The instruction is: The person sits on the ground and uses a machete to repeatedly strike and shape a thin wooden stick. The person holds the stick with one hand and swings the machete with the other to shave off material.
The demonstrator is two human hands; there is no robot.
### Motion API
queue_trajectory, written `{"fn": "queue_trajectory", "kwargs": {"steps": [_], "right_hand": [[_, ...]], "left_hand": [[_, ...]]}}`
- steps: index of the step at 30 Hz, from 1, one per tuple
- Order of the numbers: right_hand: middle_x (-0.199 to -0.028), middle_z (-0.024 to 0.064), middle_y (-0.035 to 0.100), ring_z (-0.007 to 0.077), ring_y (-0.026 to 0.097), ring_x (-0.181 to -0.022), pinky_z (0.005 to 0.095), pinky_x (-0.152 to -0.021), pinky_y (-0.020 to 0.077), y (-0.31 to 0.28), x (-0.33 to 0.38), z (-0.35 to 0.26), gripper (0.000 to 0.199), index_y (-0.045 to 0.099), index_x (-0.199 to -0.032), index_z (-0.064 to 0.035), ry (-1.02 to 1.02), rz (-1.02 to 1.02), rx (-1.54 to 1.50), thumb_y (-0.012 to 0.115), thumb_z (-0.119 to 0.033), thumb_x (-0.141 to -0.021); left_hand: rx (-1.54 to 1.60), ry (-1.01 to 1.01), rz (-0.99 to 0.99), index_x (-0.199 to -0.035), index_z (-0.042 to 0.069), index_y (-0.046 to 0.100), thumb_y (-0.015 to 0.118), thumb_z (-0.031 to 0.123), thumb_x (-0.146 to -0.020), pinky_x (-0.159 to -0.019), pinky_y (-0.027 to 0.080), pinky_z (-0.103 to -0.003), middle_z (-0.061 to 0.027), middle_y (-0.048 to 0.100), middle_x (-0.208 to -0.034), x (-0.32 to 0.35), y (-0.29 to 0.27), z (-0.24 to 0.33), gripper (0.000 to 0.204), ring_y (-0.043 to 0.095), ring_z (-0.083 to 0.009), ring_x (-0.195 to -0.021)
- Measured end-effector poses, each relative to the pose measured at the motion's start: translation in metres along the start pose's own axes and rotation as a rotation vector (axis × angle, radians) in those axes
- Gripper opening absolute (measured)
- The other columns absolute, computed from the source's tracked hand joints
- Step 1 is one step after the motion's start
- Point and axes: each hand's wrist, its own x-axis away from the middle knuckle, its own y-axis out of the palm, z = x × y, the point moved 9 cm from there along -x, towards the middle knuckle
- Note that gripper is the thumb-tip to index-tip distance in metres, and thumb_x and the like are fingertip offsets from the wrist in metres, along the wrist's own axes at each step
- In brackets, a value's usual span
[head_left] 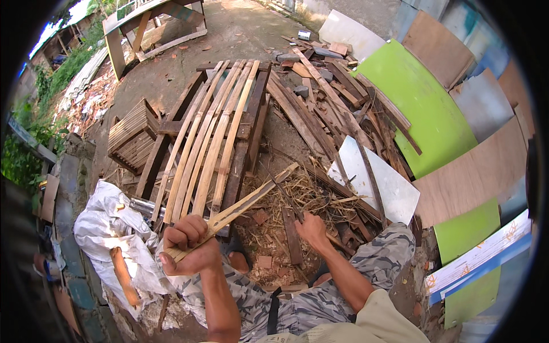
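My left hand point(191, 240) is closed around the near end of a split bamboo slat point(246, 203), which points up and to the right over my lap. The fingers of my right hand point(311, 230) are wrapped round a knife, its handle mostly hidden. From that fist the thin dark knife blade point(286, 196) reaches up and left, close to the slat's far end. Whether blade and slat touch, I cannot tell. Beyond my left hand, several pale bamboo strips point(209, 134) lie lengthwise over a dark wooden frame point(240, 157). Shavings point(280, 211) litter the ground between my legs.
Left of me lies a white sack point(108, 223) with a brown piece of wood point(124, 277) on it. A slatted crate point(134, 137) stands beside the frame. Scrap timber point(337, 108) is piled ahead to the right, near green panels point(423, 108) and a white sheet point(372, 177).
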Motion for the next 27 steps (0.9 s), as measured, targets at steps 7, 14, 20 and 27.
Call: {"fn": "queue_trajectory", "kwargs": {"steps": [7, 14, 20, 27], "right_hand": [[-0.066, 0.0189, 0.059, 0.0387, 0.061, -0.061, 0.0442, -0.054, 0.0476, -0.033, 0.047, -0.079, 0.030, 0.057, -0.086, -0.0005, -0.542, 0.210, -0.201, 0.070, -0.026, -0.077], [-0.067, 0.0190, 0.062, 0.0372, 0.062, -0.061, 0.0441, -0.055, 0.0495, 0.008, -0.023, 0.029, 0.023, 0.058, -0.082, -0.0044, 0.114, -0.043, -0.075, 0.068, -0.025, -0.081], [-0.067, 0.0200, 0.063, 0.0385, 0.063, -0.062, 0.0469, -0.058, 0.0513, -0.017, 0.024, -0.062, 0.028, 0.063, -0.090, -0.0017, -0.447, 0.117, -0.190, 0.067, -0.028, -0.081], [-0.071, 0.0230, 0.065, 0.0404, 0.064, -0.066, 0.0481, -0.062, 0.0527, 0.013, -0.053, 0.075, 0.032, 0.063, -0.094, -0.0003, 0.124, 0.054, -0.052, 0.065, -0.030, -0.082]], "left_hand": [[0.052, 0.000, 0.050, -0.059, 0.013, 0.025, 0.049, 0.055, -0.084, -0.046, 0.015, -0.030, 0.0003, 0.024, -0.048, -0.007, -0.007, 0.004, 0.054, 0.018, -0.0112, -0.044], [0.022, -0.009, 0.022, -0.059, 0.013, 0.025, 0.049, 0.054, -0.084, -0.045, 0.014, -0.029, 0.0007, 0.023, -0.048, -0.006, 0.004, -0.004, 0.053, 0.018, -0.0109, -0.044], [0.010, 0.015, -0.017, -0.060, 0.014, 0.025, 0.047, 0.053, -0.084, -0.044, 0.014, -0.029, 0.0008, 0.023, -0.048, -0.010, 0.004, -0.001, 0.052, 0.018, -0.0104, -0.043], [0.023, -0.009, 0.032, -0.060, 0.014, 0.024, 0.046, 0.053, -0.084, -0.043, 0.013, -0.028, 0.0012, 0.023, -0.048, -0.012, 0.009, -0.010, 0.051, 0.018, -0.0100, -0.042]]}}
